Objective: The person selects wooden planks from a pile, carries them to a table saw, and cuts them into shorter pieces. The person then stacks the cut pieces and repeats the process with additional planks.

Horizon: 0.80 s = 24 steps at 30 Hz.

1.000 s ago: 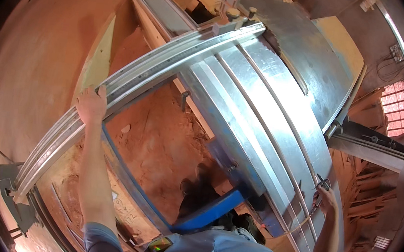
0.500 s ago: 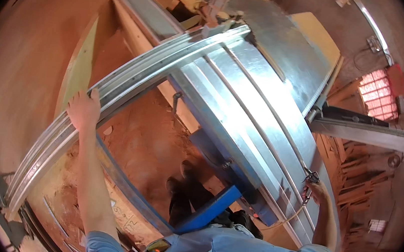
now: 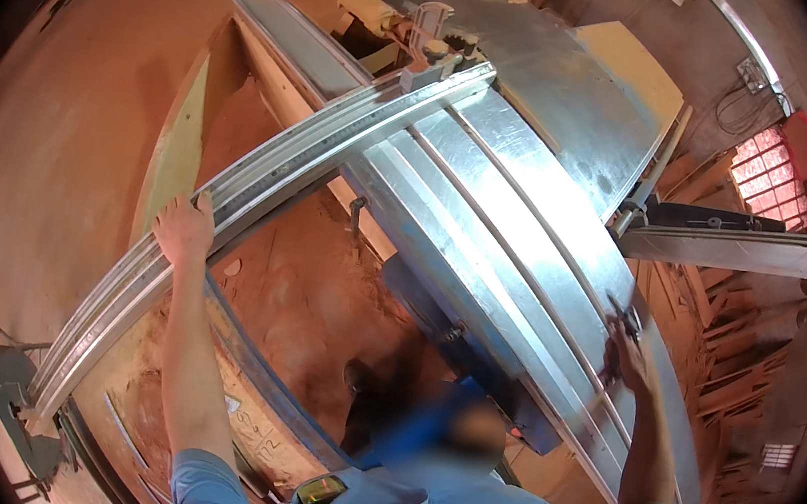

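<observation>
My left hand is wrapped over the long grooved aluminium rail, which runs from the lower left up to the metal machine table. Over the table's right side is my right hand, its fingers closed around a small dark metal air blow gun. Motion smears the gun's outline, and its hose cannot be clearly made out. Two narrow slots run lengthwise in the shiny table, beneath and beside that hand.
A clamp-like fitting stands at the rail's far end. Beyond lies a dull sheet-topped surface. A flat bar juts out to the right. Wood offcuts are heaped at the right. Reddish dust covers the floor.
My right hand has moved a little away from me over the table, turning the blow gun. The left hand keeps its hold on the rail. The view has shifted slightly.
</observation>
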### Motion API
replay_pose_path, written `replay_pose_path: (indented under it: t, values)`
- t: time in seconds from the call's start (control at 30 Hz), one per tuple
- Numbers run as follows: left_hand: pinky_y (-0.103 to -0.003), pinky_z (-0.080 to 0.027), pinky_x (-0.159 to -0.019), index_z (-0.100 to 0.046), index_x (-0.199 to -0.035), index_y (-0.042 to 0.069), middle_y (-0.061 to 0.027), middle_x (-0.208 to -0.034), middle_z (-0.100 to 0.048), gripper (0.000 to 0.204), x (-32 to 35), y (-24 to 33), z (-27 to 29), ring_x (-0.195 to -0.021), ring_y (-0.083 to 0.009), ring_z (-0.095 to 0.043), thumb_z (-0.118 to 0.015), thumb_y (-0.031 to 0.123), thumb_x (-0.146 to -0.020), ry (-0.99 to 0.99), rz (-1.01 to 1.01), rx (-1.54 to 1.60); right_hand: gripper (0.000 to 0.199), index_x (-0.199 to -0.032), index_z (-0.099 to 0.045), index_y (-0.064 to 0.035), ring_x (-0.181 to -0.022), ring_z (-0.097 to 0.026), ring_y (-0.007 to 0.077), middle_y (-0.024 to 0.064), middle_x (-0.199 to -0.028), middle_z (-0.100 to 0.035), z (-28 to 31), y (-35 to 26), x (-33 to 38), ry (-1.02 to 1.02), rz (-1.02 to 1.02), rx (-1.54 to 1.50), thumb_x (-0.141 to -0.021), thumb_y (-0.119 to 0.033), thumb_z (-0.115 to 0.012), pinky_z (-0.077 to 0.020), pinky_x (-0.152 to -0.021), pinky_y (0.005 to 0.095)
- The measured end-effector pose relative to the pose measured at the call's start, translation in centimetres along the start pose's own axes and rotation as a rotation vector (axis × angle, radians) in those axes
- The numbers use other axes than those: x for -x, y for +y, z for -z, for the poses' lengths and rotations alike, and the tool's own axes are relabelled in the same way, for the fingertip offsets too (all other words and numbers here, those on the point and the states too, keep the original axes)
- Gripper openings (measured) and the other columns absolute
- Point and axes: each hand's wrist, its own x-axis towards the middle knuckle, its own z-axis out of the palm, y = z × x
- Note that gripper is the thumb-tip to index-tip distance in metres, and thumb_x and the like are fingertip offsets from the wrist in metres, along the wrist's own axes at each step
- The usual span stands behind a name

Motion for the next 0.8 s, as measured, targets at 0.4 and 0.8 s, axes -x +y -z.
replay_pose_path:
  t: [0.4, 0.8]
  values:
    - [-0.044, -0.040, -0.097, -0.067, -0.110, 0.006, -0.0135, -0.104, -0.067, 0.041, -0.2, 0.1, 0.9, -0.103, -0.0317, -0.059, -0.050, 0.040, -0.094, 0.014, 0.017, 0.036, 0.039, -0.082, -0.057, 0.0033, -0.038, -0.051, 0.0227, 0.0120, -0.050, -0.052, -26.0, -37.6, -26.3, -0.124, 0.543, 0.077, -0.094, -0.034, -0.053, -0.0411, -0.040, 0.0391]
    - [-0.045, -0.041, -0.093, -0.067, -0.102, 0.005, -0.0127, -0.098, -0.065, 0.033, -0.3, -0.4, 0.3, -0.096, -0.0324, -0.058, -0.060, 0.035, -0.090, 0.129, -0.017, 0.104, 0.033, -0.083, -0.058, 0.0026, -0.046, -0.052, 0.0230, 0.0127, -0.065, -0.059, -38.9, -41.1, -40.1, 0.017, 0.415, -0.220, -0.097, -0.027, -0.054, -0.0408, -0.041, 0.0404]
